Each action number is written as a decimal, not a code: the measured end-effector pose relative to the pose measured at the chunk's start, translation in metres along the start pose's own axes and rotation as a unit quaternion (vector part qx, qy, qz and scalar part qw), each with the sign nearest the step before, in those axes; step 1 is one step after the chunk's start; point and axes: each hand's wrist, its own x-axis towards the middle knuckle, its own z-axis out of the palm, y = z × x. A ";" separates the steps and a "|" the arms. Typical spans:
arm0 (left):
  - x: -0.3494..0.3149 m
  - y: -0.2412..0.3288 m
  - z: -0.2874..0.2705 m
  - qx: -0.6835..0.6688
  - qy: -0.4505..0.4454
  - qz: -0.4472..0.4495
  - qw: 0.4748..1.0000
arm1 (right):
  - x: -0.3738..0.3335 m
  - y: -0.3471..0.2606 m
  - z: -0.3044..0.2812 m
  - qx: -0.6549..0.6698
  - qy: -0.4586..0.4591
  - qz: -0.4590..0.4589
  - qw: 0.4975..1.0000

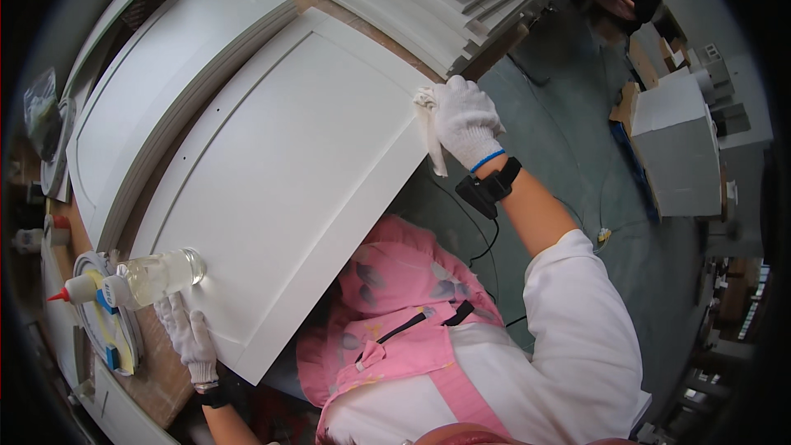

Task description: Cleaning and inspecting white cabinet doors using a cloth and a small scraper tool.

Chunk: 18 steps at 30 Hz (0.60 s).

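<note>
Shows dark marking on the white cap of a clear bottle, too small to read. Wears a pink fabric apron printed with grey leaf shapes.

Clutches a limp, crumpled white cloth in the right hand, gloved in white knit with a blue cuff edge, with fingers folded round it at the near right corner of a white panel. Sets the left hand, similarly gloved, at the panel's left short edge with fingers loosely spread, close to the clear bottle.

Has the panel lying smooth and flat on the wooden worktop, with a framed border and its long near edge toward the apron. Counts one such panel between the hands, two small dark holes along its far side, and two bottles by its left end: the clear one, on the panel with pale liquid inside, and a white bottle with a pointed red nozzle. Sees one round disc with blue patches toward the worktop's left end. Faces two stacks of white panels, one toward the far edge, one toward the right end, too tightly layered to count.
</note>
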 end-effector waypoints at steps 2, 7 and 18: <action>-0.001 -0.003 -0.001 0.002 0.004 0.007 1.000 | -0.012 -0.010 -0.009 0.008 -0.056 0.013 0.998; 0.000 -0.006 0.001 -0.008 0.017 0.026 0.999 | 0.010 -0.001 -0.009 0.015 -0.015 0.053 0.998; 0.002 0.004 -0.001 -0.009 0.002 0.000 1.000 | 0.006 -0.006 -0.005 0.016 -0.004 0.045 0.999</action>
